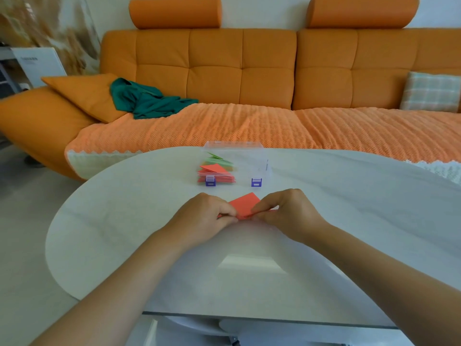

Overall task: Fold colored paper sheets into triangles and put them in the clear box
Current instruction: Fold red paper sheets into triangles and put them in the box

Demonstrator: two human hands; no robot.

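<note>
while both hands work it, the red paper sheet point(245, 203) lies flat on the tabletop point(124, 221) about mid-width, nearer the front edge than the far one. left hand point(207, 216) and right hand point(284, 213) sit either side of it w/ fingers curled in. the left fingers point(228, 211) and right fingers point(259, 209) pinch the sheet's near edge, so neither hand is free. the near edge, prob the crease being pressed, runs left-right between the two grips. one corner pokes out away from the person, twd the clear box point(234, 148). the box stands straight beyond the sheet by the far edge of the tabletop, well apart from the hands, purple latches point(256, 182) facing the person. folded triangles point(215, 168), red and green, pile in its left part. can't tell if the fold is finished. for the drop-in the paper must travel straight fwd. the left hand lines up w/ the pile, the right w/ the box's right end, so either looks abt equally near.
</note>
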